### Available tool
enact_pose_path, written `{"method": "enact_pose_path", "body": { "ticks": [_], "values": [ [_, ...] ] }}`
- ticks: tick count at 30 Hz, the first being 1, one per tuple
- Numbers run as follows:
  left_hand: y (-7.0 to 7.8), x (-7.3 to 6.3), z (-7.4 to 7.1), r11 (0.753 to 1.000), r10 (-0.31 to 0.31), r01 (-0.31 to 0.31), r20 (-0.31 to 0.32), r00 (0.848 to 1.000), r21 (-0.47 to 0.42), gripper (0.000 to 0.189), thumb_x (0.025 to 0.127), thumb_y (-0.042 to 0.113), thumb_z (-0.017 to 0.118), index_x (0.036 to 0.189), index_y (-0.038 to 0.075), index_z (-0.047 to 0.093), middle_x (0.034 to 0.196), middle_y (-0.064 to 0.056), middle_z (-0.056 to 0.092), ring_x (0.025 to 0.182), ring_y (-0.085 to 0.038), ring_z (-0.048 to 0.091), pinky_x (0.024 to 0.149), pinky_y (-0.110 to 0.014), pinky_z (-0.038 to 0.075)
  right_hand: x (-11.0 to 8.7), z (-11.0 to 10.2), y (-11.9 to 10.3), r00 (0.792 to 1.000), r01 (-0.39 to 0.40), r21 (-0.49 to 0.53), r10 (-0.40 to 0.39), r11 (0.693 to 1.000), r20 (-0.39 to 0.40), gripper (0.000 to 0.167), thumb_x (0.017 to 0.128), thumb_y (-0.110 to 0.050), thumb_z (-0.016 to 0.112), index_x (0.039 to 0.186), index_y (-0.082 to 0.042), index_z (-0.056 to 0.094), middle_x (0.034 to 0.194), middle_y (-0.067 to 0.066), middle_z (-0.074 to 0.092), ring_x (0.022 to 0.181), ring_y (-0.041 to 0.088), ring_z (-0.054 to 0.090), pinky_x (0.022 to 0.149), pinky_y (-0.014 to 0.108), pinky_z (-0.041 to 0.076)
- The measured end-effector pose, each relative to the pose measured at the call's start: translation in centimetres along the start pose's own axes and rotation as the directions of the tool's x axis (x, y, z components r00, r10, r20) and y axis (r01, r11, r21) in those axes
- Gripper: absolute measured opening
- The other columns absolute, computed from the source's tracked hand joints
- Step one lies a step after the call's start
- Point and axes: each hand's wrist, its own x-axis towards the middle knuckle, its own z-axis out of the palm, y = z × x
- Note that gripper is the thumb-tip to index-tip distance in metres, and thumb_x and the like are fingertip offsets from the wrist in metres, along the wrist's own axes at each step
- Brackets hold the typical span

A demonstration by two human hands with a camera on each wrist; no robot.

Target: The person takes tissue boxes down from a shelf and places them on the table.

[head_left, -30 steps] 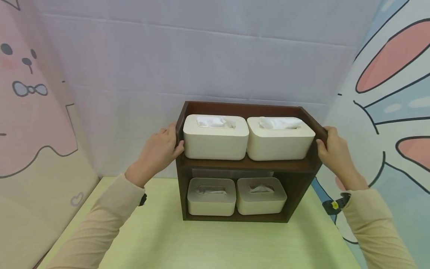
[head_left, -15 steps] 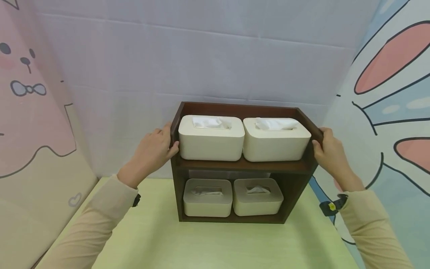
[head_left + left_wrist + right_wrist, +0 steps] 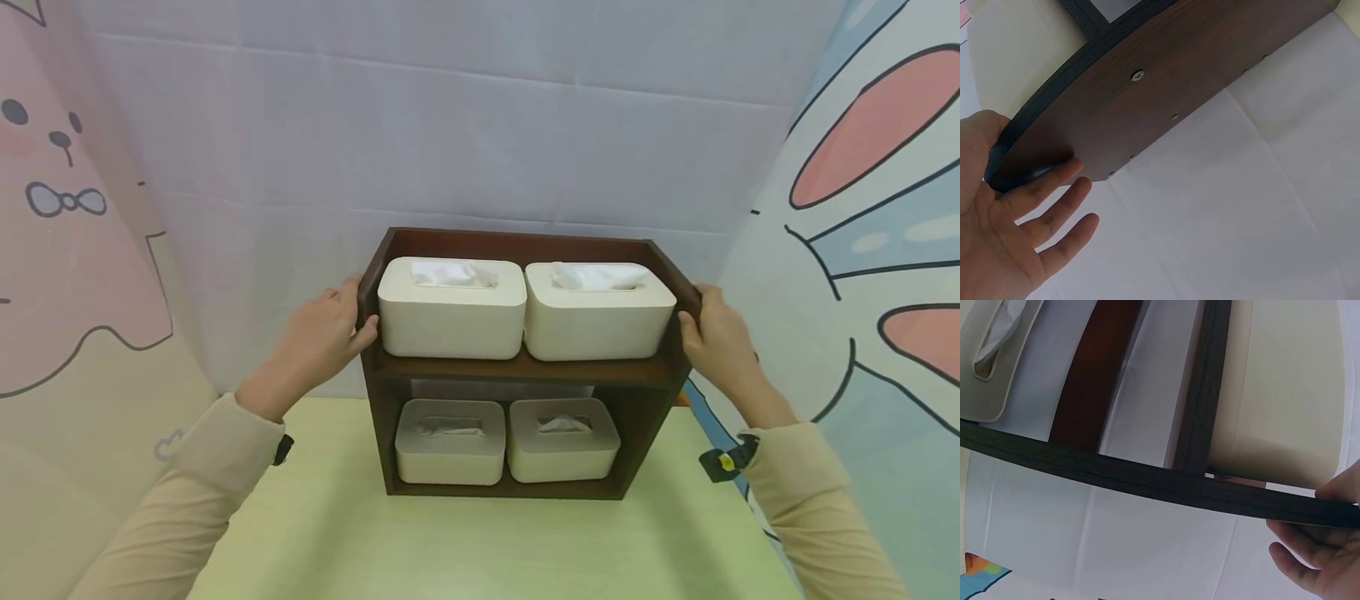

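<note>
A dark brown two-tier shelf (image 3: 517,372) stands on the table in the head view. My left hand (image 3: 313,340) grips the upper part of its left side panel, the thumb over the front edge. In the left wrist view, that hand's fingers lie along the outer face of the panel (image 3: 1110,106). On the opposite side my right hand (image 3: 722,343) holds the right panel, thumb inside and fingers outside. Two cream tissue boxes (image 3: 450,329) sit side by side on the upper tier, white tissue showing at their slots. Two more tissue boxes (image 3: 564,460) occupy the lower tier.
The pale green table (image 3: 480,550) extends in front of the shelf and to either side. Behind it hangs a white cloth backdrop (image 3: 465,142). Cartoon-printed panels flank the table, a pink one (image 3: 82,275) on the left and a rabbit-patterned one (image 3: 892,350) on the right.
The shelf, with the tissue boxes on it, has shifted left across the table. Both hands have moved left with it, keeping their hold on its sides.
</note>
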Motion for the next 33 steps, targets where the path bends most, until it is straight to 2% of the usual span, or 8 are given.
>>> {"method": "enact_pose_path", "body": {
  "ticks": [6, 15, 18, 25, 30, 33],
  "values": [
    [-0.8, -0.5, -0.3, 1.000, -0.023, 0.023, 0.010, 1.000, -0.010, 0.057, 0.092, 0.025, 0.047, 0.131, -0.014, 0.032, 0.097, -0.030, 0.062, 0.086, -0.043, 0.059, 0.066, -0.050, 0.049, 0.1, 0.5, -0.7, 1.000, 0.021, 0.001, -0.021, 1.000, -0.004, 0.034, 0.083, 0.004, 0.052, 0.112, 0.020, 0.042, 0.084, 0.038, 0.055, 0.070, 0.051, 0.053, 0.061, 0.058, 0.039],
    [-2.2, -1.1, -0.7, 0.998, -0.051, 0.053, 0.045, 0.998, -0.035, 0.059, 0.093, 0.026, 0.044, 0.134, -0.014, 0.028, 0.105, -0.032, 0.059, 0.096, -0.044, 0.056, 0.073, -0.052, 0.047, 0.4, 1.2, -1.9, 0.999, 0.020, 0.019, -0.021, 1.000, 0.033, 0.035, 0.086, 0.001, 0.050, 0.115, 0.020, 0.040, 0.088, 0.036, 0.054, 0.071, 0.049, 0.055, 0.060, 0.058, 0.042],
    [-2.7, -1.4, -0.9, 0.998, -0.054, 0.056, 0.043, 0.998, -0.043, 0.060, 0.093, 0.026, 0.044, 0.134, -0.013, 0.027, 0.106, -0.032, 0.059, 0.095, -0.043, 0.056, 0.073, -0.052, 0.047, 0.5, 1.4, -2.3, 0.999, 0.040, 0.019, -0.040, 0.999, 0.021, 0.035, 0.085, 0.002, 0.050, 0.114, 0.021, 0.041, 0.087, 0.036, 0.055, 0.070, 0.048, 0.055, 0.059, 0.057, 0.043],
    [-3.8, -1.8, -1.1, 0.997, -0.065, 0.067, 0.041, 0.997, -0.048, 0.059, 0.093, 0.026, 0.045, 0.135, -0.012, 0.027, 0.099, -0.032, 0.059, 0.088, -0.042, 0.058, 0.065, -0.051, 0.047, 0.7, 1.8, -3.3, 0.995, 0.103, -0.001, -0.103, 0.995, -0.015, 0.034, 0.083, 0.005, 0.051, 0.111, 0.022, 0.043, 0.085, 0.036, 0.055, 0.069, 0.049, 0.055, 0.058, 0.056, 0.042],
    [-4.3, -2.0, -1.3, 0.995, -0.074, 0.078, 0.061, 0.995, -0.055, 0.060, 0.094, 0.027, 0.045, 0.135, -0.012, 0.026, 0.100, -0.033, 0.059, 0.089, -0.044, 0.058, 0.063, -0.052, 0.048, 0.7, 2.2, -3.6, 0.994, 0.108, -0.007, -0.108, 0.994, 0.000, 0.034, 0.084, 0.004, 0.052, 0.111, 0.021, 0.042, 0.087, 0.035, 0.055, 0.071, 0.047, 0.055, 0.059, 0.055, 0.043],
    [-4.7, -2.2, -1.4, 0.996, -0.070, 0.073, 0.048, 0.996, -0.053, 0.059, 0.093, 0.026, 0.046, 0.134, -0.012, 0.027, 0.099, -0.033, 0.059, 0.086, -0.043, 0.058, 0.060, -0.051, 0.047, 0.8, 2.4, -3.8, 0.994, 0.110, -0.011, -0.109, 0.994, 0.016, 0.034, 0.084, 0.003, 0.052, 0.111, 0.021, 0.042, 0.086, 0.035, 0.055, 0.072, 0.046, 0.055, 0.060, 0.055, 0.044]
  ]
}}
